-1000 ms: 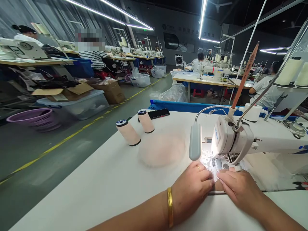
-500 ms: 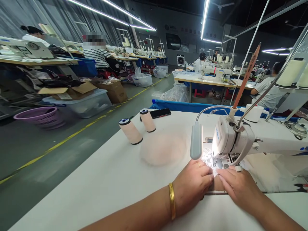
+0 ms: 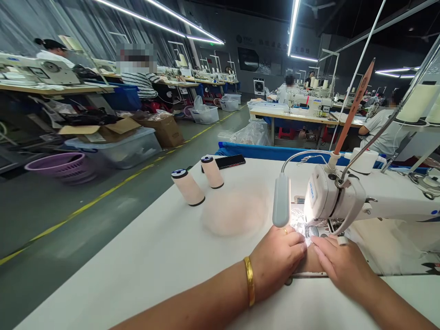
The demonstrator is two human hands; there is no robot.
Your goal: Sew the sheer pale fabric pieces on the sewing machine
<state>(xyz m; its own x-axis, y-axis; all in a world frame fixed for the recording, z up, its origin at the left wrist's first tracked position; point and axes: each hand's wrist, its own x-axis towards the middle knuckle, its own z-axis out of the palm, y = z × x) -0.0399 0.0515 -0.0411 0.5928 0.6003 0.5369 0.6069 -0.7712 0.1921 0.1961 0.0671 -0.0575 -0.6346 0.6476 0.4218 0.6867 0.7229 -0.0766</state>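
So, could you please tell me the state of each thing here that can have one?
Sewing machine: cannot tell whether it is running.
Lamp: lit.
Left hand: fingers curled at the lace.
Right hand: fingers bent, beside the machine's foot.
Front spool: standing on end.
Rear spool: standing on end.
Phone: screen dark.
Pencil: tip up.
Cardboard box: flaps open.
Ceiling light: on.

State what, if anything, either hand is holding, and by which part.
The left hand and right hand have their fingers at the near end of the white lace, by the sewing machine; whether either grips it or only presses cannot be told.
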